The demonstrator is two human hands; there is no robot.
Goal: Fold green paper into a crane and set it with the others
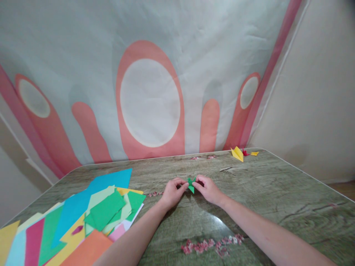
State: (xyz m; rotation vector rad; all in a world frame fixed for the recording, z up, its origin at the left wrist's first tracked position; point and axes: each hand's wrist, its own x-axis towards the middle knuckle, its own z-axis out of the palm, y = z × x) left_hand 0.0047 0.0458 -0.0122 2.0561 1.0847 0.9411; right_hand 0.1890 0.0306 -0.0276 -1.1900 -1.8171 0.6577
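Note:
A small green folded paper figure [191, 186] is held just above the middle of the table, with pointed parts sticking out at the top and bottom. My left hand [174, 191] pinches its left side between thumb and fingers. On its right side, my right hand [208, 189] grips it the same way, fingertips close together. The fingertips cover parts of the folds, so the exact shape of the figure cannot be made out.
Loose coloured paper sheets [108, 210] lie piled at the left of the wood-patterned table [266, 188]. At the far right edge are a yellow folded paper piece [237, 154], a small red one [245, 152] and a smaller yellow one [254, 153]. A printed backdrop [194, 66] hangs behind.

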